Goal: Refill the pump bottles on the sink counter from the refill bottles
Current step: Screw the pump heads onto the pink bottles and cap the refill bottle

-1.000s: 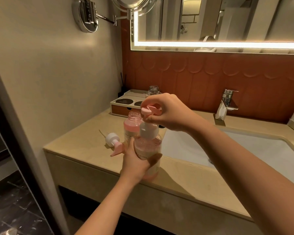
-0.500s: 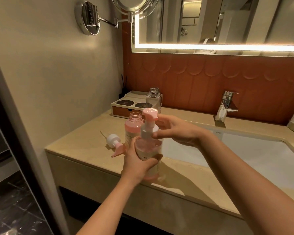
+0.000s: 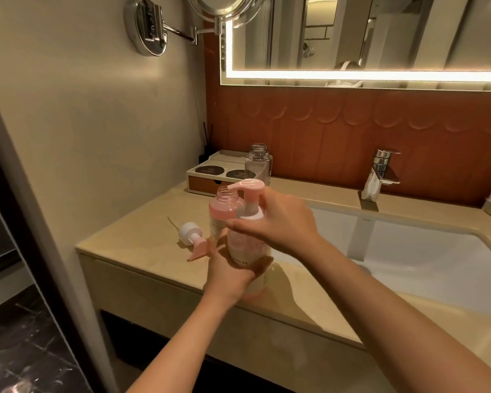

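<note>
pump bottle [image 3: 245,246]: pink, upright, base on the table [image 3: 142,231] near the front edge, just left of the sink basin [image 3: 423,251]. Pink pump head seated on top, spout pointing left.
white collar [image 3: 252,215]: sits on the bottle neck. Can't tell if it's fully threaded.
right hand [image 3: 287,225]: grip closes round the white collar from the right, thumb on the near side. Reads as screwing the pump down.
left hand [image 3: 230,272]: grip wraps the lower body from the front, likely so the bottle doesn't spin with the collar.
step: looks like closing up this bottle. Fill level mostly hidden by the hands.
open pink bottle [image 3: 223,208]: just behind-left of the held one; touching or not, can't tell. Neck open, pink liquid up near the shoulder. Probably next to be capped.
loose pump [image 3: 192,232]: on its side on the table, left of both bottles, dip tube trailing back-left. Likely belongs to the open bottle.
clear bottle [image 3: 257,165]: uncapped, looks empty, stands further back beside the wooden tray [image 3: 207,180]. Possibly a spent refill.
faucet [image 3: 384,165]: back right, well apart.
risk: cross-threading the collar, or tipping the open bottle with a knuckle.
</note>
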A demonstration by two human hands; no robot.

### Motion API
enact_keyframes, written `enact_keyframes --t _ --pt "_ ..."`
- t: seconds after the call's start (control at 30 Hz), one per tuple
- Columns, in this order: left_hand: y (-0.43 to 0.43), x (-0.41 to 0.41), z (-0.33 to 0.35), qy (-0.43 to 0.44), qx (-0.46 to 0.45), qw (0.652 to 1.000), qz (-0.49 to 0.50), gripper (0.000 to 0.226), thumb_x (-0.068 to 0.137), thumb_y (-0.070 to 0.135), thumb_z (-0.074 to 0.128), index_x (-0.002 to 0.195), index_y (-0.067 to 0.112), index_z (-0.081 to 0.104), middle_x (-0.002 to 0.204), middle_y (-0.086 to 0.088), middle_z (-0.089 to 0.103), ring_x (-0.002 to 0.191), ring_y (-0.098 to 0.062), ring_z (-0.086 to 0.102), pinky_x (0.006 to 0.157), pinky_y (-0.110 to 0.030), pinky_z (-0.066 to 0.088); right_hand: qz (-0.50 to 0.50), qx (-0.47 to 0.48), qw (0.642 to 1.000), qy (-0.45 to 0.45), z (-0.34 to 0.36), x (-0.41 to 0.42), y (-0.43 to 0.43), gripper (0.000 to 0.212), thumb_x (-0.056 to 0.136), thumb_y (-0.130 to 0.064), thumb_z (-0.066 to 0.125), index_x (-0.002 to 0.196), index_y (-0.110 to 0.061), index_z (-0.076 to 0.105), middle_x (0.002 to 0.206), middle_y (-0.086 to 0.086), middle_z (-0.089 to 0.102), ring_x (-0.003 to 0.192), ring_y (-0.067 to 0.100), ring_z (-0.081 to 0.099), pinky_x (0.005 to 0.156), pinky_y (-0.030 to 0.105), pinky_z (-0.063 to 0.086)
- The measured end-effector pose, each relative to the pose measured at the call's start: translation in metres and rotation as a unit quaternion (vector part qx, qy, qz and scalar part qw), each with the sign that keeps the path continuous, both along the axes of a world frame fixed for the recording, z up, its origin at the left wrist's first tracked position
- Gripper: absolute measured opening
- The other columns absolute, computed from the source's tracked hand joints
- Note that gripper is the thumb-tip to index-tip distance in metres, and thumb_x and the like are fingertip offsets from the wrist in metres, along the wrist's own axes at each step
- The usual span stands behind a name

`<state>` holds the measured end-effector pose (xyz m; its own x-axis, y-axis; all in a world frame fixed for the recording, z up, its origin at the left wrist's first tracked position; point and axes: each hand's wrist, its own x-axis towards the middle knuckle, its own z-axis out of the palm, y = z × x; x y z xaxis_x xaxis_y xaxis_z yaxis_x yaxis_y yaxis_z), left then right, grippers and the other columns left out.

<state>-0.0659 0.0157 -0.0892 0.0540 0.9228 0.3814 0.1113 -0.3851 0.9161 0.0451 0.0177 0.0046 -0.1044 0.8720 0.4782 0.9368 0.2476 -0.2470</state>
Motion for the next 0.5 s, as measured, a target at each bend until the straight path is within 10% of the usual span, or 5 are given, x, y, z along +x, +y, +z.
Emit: enact_keyframes --t 0.1,0.23,0.5 --pt "-0.004 0.001 0.002 -0.006 0.01 1.0 0.006 0.061 0.062 0.033 0.082 0.117 0.027 0.056 0.107 0.011 0.066 0.105 -0.007 0.061 0.089 -0.027 0.051 0.117 -0.088 0.979 0.141 0.001 0.0 -0.003 0.063 0.069 -0.074 0.056 0.119 -0.035 0.048 0.114 -0.017 0.057 0.101 0.007 0.055 0.085 0.033 0.052" --pt "-0.005 0.001 0.007 0.024 0.015 1.0 -0.004 0.054 0.067 0.032 0.08 0.115 0.022 0.059 0.107 0.01 0.066 0.106 -0.007 0.06 0.094 -0.032 0.049 0.297 -0.269 0.853 0.335 0.015 0.017 -0.006 0.036 0.086 -0.027 0.062 0.116 -0.038 0.046 0.11 -0.027 0.054 0.097 -0.011 0.055 0.085 0.012 0.048" --pt "-0.006 -0.001 0.002 0.006 -0.032 0.999 0.007 0.071 0.063 0.023 0.083 0.12 0.031 0.04 0.119 0.001 0.056 0.115 -0.017 0.053 0.099 -0.036 0.043 0.282 -0.165 0.9 0.289 0.015 0.02 -0.002 0.043 0.077 -0.021 0.074 0.118 -0.023 0.06 0.106 -0.017 0.062 0.096 -0.006 0.058 0.076 0.006 0.048"
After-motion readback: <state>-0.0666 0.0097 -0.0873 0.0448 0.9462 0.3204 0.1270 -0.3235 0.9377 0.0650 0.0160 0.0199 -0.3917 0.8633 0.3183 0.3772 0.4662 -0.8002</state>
